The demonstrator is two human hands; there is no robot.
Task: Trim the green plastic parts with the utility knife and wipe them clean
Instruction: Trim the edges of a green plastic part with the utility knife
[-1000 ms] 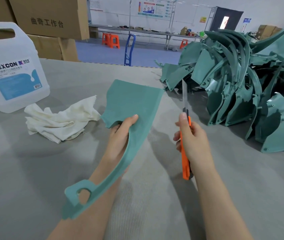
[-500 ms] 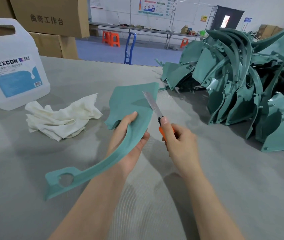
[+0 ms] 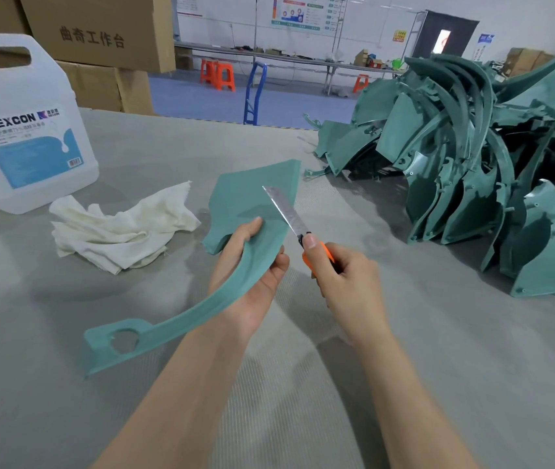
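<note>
My left hand (image 3: 252, 282) grips a long curved green plastic part (image 3: 245, 204) at its middle, thumb on top, above the grey table. The part's wide flat end points away from me and its narrow end with a round hole hangs to the lower left. My right hand (image 3: 347, 282) holds an orange utility knife (image 3: 316, 255) with its thumb near the blade base. The long silver blade lies across the wide end's right edge. A crumpled white cloth (image 3: 120, 228) lies on the table to the left of the part.
A large pile of green plastic parts (image 3: 472, 184) fills the table's right side. A white DEXCON jug (image 3: 25, 130) stands at the far left, cardboard boxes (image 3: 100, 32) behind it. The grey table mat (image 3: 438, 367) extends toward me.
A second ago the knife stood upright to the right of the part. My right hand has brought it left and tilted the blade onto the part's wide end. The part's narrow end swung left.
</note>
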